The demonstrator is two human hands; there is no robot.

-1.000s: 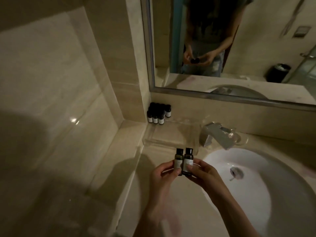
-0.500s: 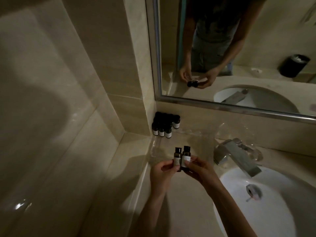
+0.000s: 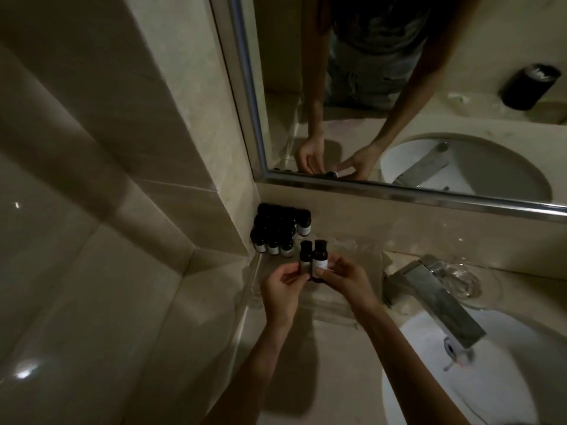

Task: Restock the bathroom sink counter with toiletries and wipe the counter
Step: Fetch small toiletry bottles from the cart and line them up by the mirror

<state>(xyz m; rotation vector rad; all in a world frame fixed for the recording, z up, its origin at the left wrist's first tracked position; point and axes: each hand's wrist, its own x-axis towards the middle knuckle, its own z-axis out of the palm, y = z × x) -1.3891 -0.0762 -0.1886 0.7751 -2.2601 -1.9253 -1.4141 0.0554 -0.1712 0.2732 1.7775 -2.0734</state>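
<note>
The two small bottles (image 3: 319, 262) have moved up-frame since a second ago and now sit just below the standing cluster (image 3: 276, 231), above the worktop (image 3: 322, 363). Left hand (image 3: 283, 291) and right hand (image 3: 343, 280) each pinch one in a fingertip grip. Setting them down looks next; wiping is undone

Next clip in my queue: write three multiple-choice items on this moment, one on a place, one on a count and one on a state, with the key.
1. Where does the cluster of stocked bottles stand?
A. in the basin
B. in the corner of the counter, below the mirror frame
C. on the faucet

2. How many bottles do the left hand and the right hand hold together?
A. one
B. two
C. four

3. How do the held bottles stand?
A. upright, caps on
B. lying flat
C. upside down

Key: 1 B, they sit against the wall under the frame. 2 B, each hand pinches one. 3 A, both dark caps point up.
</note>
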